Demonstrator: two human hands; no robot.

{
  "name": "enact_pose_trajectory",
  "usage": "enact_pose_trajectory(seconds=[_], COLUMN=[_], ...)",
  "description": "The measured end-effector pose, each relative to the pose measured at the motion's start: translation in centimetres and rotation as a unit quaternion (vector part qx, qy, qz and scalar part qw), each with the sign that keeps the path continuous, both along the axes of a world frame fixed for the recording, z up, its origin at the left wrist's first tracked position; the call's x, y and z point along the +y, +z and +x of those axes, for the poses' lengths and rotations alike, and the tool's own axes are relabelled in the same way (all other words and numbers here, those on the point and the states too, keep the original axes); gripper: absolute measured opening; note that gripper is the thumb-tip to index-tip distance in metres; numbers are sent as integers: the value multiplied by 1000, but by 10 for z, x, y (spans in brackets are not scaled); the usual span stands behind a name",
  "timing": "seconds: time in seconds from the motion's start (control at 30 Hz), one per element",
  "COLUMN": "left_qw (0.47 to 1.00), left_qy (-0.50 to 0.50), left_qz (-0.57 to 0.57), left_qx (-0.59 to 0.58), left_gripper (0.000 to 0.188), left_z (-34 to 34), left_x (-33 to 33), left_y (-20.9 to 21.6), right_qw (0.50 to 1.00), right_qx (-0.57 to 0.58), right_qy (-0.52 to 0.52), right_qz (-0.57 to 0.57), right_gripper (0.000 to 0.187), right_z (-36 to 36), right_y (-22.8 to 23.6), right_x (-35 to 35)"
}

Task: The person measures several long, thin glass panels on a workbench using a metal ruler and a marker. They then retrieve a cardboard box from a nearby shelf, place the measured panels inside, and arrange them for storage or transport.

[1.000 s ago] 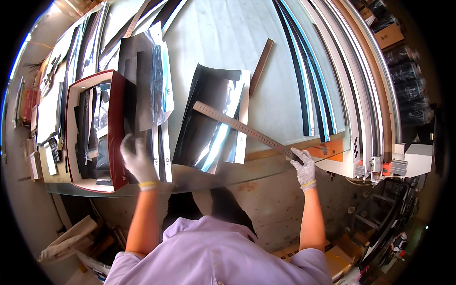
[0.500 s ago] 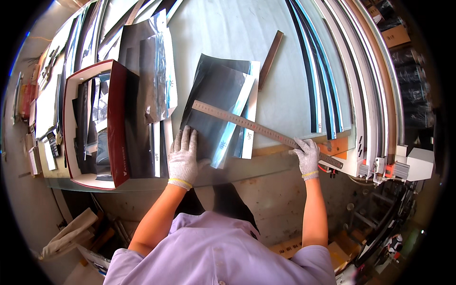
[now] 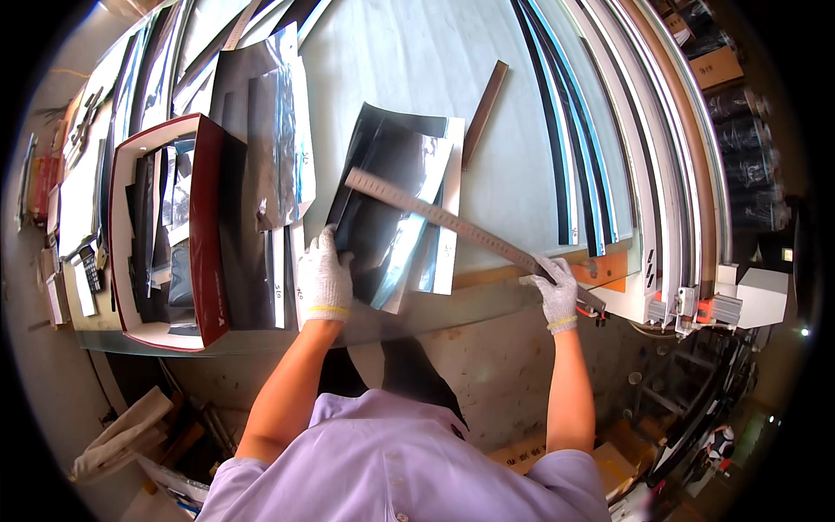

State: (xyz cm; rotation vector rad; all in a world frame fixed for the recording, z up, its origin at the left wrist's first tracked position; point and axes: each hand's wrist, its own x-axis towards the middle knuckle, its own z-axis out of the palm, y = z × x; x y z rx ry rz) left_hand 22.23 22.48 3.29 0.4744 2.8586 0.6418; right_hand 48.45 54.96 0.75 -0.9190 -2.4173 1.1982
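In white knit gloves with yellow cuffs, my left hand is at the lower left edge of a dark glossy film sheet, its thumb and fingers closed on that edge. The sheet lies on the glass-topped table with pale strips along its right side. A long steel ruler slants across the sheet, slightly blurred at its far left end. Its right part is gripped by my right hand, near the table's front edge. Whether the ruler touches the film cannot be told.
A dark red box full of film offcuts stands at the left, beside more film sheets. A brown bar lies beyond the sheet. Long dark strips run along the right, next to metal rails.
My left hand has drawn back from lying flat on the film to its left edge. The ruler's left end has shifted up and left, with my right hand still holding it.
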Motion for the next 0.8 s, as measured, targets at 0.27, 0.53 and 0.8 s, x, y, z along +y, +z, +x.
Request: enact_pose_trajectory(seconds=[0.27,0.53,0.8], left_qw=[896,922,937], left_qy=[219,274,-74], left_qz=[385,255,141], left_qx=[-20,95,310], left_gripper=[23,26,42], left_z=[-58,-101,-37], left_x=[-70,-94,-44], left_y=[34,29,53], right_qw=[985,998,998], right_qx=[95,-4,3], right_qy=[-106,-6,-39], right_qz=[-96,-65,-41], right_gripper=[45,45,43], right_z=[14,2,10], right_y=[23,2,12], right_x=[11,1,15])
